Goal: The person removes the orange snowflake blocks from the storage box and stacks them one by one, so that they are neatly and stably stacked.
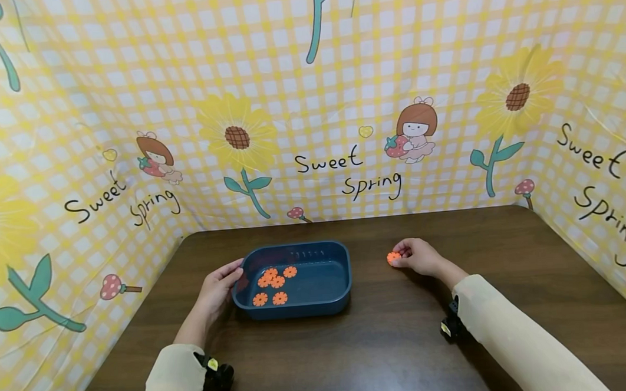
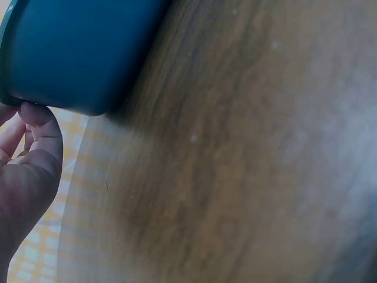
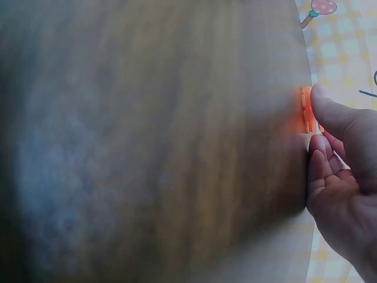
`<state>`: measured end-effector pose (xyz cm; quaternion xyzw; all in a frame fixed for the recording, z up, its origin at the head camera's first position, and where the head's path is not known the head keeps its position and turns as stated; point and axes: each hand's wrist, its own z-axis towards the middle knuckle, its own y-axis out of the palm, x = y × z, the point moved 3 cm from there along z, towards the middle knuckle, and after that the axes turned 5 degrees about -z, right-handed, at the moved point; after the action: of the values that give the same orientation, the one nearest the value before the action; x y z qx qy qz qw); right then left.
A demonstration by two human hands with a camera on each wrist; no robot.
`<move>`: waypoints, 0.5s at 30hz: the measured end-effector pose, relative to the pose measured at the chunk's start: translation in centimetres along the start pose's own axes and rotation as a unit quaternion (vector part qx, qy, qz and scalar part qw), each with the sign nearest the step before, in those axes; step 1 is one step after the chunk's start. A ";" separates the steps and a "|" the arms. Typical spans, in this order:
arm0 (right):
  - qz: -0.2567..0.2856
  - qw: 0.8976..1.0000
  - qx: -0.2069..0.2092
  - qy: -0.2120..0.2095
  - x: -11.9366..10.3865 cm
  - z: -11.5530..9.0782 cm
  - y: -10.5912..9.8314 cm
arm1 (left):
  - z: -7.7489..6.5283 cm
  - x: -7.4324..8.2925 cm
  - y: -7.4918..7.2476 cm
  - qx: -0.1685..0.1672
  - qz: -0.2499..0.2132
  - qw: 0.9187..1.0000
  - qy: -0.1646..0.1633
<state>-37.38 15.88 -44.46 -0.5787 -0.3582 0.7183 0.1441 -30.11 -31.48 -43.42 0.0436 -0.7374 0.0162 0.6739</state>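
Observation:
A dark blue rectangular tub (image 1: 298,310) stands on the brown table, left of centre. Several orange flower-shaped discs (image 1: 279,298) lie on its floor toward the left side, some overlapping. My left hand (image 1: 216,289) holds the tub's left end at the rim; in the left wrist view the thumb (image 2: 38,115) meets the rim of the blue tub (image 2: 65,59). To the right of the tub, my right hand (image 1: 421,258) pinches one orange flower-shaped disc (image 1: 393,258) between thumb and fingers. The right wrist view shows that disc (image 3: 307,110) edge-on, low by the table.
The brown wooden table (image 1: 384,345) runs under both arms. A yellow checked cloth (image 1: 308,101) with printed flowers and lettering rises behind it and along both sides. Small black cameras (image 1: 218,374) are strapped at both wrists.

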 end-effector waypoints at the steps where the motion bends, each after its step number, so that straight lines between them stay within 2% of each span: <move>1: 0.000 1.000 0.000 0.000 0.0 0.0 0.0 | 0.0 0.0 0.0 -0.003 0.001 1.000 0.000; 15: -0.009 1.000 0.000 0.000 0.0 -0.1 0.0 | 0.3 -0.2 -0.1 0.000 0.000 1.000 -0.012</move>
<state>-37.32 15.90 -44.52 -0.5756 -0.3633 0.7170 0.1502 -30.35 -31.57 -43.62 0.0442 -0.7452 0.0155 0.6652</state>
